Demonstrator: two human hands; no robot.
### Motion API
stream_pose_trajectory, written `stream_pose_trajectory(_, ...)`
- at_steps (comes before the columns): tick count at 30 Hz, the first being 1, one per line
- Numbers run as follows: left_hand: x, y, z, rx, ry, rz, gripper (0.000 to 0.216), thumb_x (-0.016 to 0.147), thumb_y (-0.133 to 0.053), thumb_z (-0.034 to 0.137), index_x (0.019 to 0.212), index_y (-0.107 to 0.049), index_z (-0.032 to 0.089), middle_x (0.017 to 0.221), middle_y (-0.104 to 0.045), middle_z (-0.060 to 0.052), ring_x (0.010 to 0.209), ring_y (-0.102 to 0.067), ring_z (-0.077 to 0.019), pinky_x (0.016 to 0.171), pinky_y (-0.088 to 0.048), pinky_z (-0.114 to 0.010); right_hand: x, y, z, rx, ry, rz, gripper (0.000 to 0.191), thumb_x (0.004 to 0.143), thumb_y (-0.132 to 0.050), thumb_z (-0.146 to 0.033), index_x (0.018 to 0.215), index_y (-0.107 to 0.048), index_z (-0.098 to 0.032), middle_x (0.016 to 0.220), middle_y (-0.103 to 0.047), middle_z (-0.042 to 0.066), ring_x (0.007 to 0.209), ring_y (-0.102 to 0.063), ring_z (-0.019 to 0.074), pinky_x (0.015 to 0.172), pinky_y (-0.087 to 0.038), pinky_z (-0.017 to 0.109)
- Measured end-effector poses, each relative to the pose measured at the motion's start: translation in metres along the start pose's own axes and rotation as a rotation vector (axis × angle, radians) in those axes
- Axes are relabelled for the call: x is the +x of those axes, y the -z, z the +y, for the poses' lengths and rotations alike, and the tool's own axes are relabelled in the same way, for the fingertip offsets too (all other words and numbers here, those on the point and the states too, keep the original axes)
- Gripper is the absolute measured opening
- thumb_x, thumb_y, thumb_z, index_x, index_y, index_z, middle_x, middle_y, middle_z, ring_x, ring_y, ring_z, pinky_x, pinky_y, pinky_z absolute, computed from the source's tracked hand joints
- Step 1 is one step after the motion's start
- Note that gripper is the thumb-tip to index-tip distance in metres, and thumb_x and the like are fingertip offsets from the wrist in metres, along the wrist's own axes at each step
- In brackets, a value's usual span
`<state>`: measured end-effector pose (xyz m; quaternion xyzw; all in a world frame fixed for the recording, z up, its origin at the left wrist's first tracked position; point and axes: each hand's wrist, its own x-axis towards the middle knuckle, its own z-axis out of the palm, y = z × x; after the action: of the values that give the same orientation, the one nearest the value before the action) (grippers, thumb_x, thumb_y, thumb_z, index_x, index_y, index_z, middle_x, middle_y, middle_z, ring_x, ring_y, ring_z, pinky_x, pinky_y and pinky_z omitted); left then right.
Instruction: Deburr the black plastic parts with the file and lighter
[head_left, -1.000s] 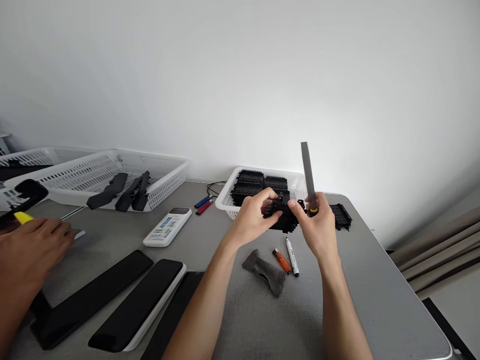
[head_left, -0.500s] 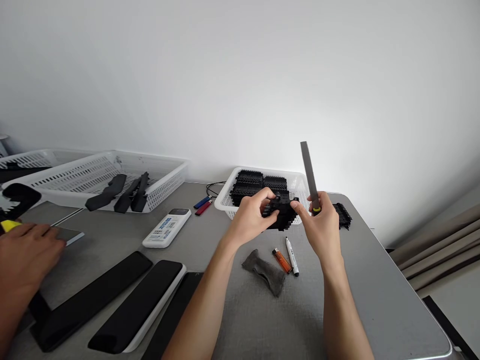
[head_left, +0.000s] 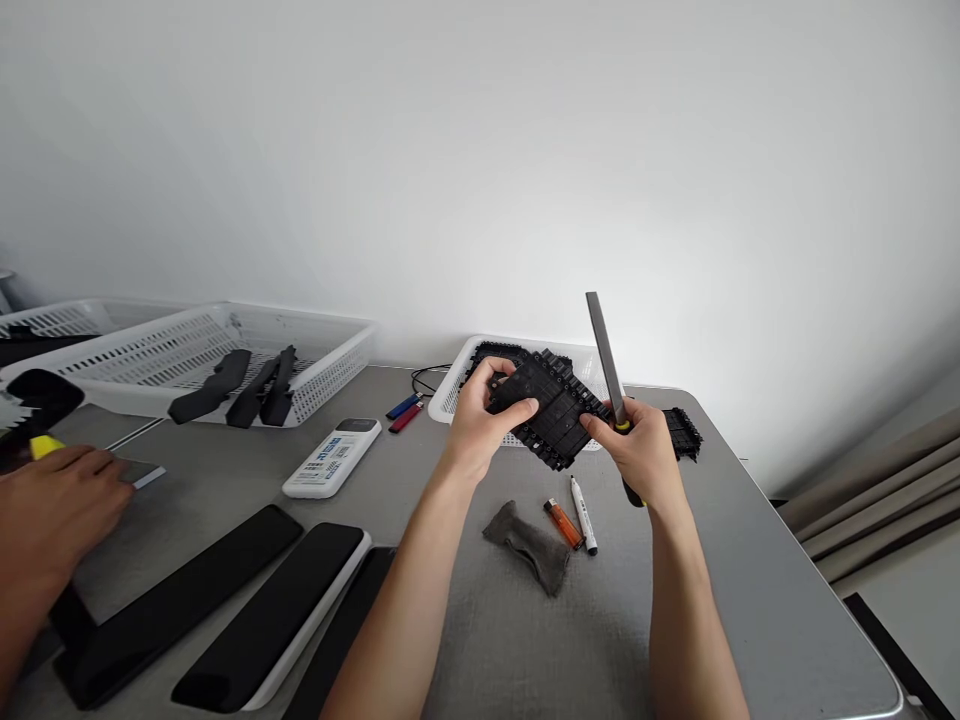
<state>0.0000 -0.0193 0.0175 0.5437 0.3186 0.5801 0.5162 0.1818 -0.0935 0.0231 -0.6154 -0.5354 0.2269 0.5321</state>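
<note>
Between my two hands is a flat black plastic part (head_left: 556, 408) with notched, toothed edges, its broad face tilted toward me. My left hand (head_left: 484, 415) grips its left corner, thumb on the face. My right hand (head_left: 643, 445) pinches the right edge and also holds a file (head_left: 606, 350), whose grey blade points up and whose yellow-and-black handle lies in the palm. Behind the part, a white basket (head_left: 444, 395) contains more such black parts (head_left: 499, 352). Another black toothed part (head_left: 682, 432) lies on the table right of my right hand.
Below my hands lie a grey cloth (head_left: 529, 545), an orange lighter (head_left: 562, 523) and a white marker (head_left: 584, 515). Leftward are blue (head_left: 403, 406) and red lighters (head_left: 406, 417), a white device (head_left: 332, 458), long black pieces and a larger basket (head_left: 330, 335). A co-worker's hand (head_left: 64, 505) is at far left.
My hands have turned the black part from nearly edge-on to showing its broad face. The file has shifted slightly left and its handle now shows below my right hand.
</note>
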Motion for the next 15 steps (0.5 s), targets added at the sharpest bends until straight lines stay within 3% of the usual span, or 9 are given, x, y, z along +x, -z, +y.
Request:
stream_pose_trajectory(7,-0.0015,0.0004,0.0007,0.219,0.094,-0.184,0.031,0.067,-0.079,0.030,0.094,-0.071,0.017,0.089,-0.076,-0.007,0.083,-0.068,-0.0232,0.075,-0.050,-0.033,0.0039,0.0019,0.0064,-0.059,0.024,0.159,0.024,0.076,-0.071,-0.040,0.082,-0.063,-0.019,0.063,-0.040,-0.006,0.055,-0.031,0.0103,0.050,-0.025,0.026)
stream_pose_trajectory(12,0.0012,-0.0005,-0.0028,0.118,0.093,-0.113,0.030,0.065,-0.080,0.029,0.091,-0.071,0.018,0.088,-0.077,-0.006,0.086,-0.070,-0.0239,0.079,-0.052,-0.033,0.0029,0.0035,0.0041,-0.055,0.073,0.227,0.041,0.079,-0.072,-0.050,0.105,-0.060,-0.021,0.064,-0.048,-0.006,0.055,-0.038,0.0113,0.049,-0.029,0.024)
stream_pose_trajectory(15,0.0037,0.0011,-0.0037,0.063,0.106,-0.022,0.033,0.059,-0.083,0.026,0.087,-0.067,0.018,0.082,-0.076,-0.003,0.081,-0.069,-0.0219,0.077,-0.051,-0.032,0.0023,0.0073,0.0033,-0.036,0.098,0.303,0.039,0.089,-0.059,-0.059,0.093,-0.057,-0.021,0.064,-0.051,-0.004,0.051,-0.035,0.0102,0.047,-0.026,0.024)
